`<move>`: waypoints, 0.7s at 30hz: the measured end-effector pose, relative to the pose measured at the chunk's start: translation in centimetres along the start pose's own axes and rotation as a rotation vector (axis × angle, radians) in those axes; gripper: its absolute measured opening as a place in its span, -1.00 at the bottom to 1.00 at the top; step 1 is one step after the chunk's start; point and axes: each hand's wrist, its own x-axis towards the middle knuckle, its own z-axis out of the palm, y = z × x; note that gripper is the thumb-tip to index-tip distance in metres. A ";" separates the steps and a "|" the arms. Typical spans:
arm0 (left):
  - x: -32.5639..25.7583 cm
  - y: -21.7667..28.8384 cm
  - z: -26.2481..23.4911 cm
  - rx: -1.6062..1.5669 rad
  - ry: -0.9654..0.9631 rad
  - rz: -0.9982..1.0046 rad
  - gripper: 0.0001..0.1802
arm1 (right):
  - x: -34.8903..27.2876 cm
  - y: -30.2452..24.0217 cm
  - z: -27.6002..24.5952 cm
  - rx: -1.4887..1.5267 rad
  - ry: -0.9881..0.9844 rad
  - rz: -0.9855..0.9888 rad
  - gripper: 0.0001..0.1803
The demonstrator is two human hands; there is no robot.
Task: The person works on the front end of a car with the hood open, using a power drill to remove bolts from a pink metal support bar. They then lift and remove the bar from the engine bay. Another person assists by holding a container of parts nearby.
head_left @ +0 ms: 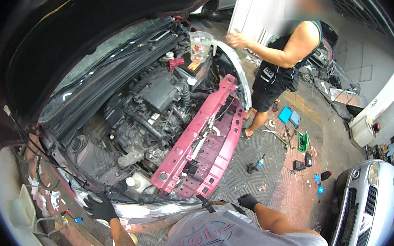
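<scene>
My left hand [100,208], in a black glove, lies with its fingers spread on the front fender edge of a car whose hood is up. My right hand [247,201], also gloved in black, hangs over the floor to the right of my body. Its fingers are curled in and nothing shows in them. Before me lies the exposed engine [157,97], with a dark-red radiator support [184,136] across the car's front. A white-capped reservoir [141,183] sits near my left hand. A clear measuring jug [200,49] stands on the battery [193,67] at the far side.
A person [286,51] stands at the car's far front corner, one arm stretched toward the jug. Tools lie on the floor: a cordless drill [255,164], a green case [303,142], blue boxes [285,114]. A silver vehicle [366,205] is at right, a pale plastic chair [26,206] at left.
</scene>
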 end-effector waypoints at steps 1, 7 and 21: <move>-0.1 0.8 -0.6 -0.027 -0.038 -0.008 -0.21 | -0.2 0.6 -0.2 -0.006 0.011 -0.009 -0.70; 0.1 0.9 -0.2 -0.054 -0.051 -0.027 -0.20 | -0.2 0.6 -0.5 -0.056 -0.068 -0.099 -0.78; -1.0 0.4 -0.9 -0.172 -0.057 -0.008 -0.18 | -2.4 1.4 -4.5 -0.029 0.098 -0.094 -0.73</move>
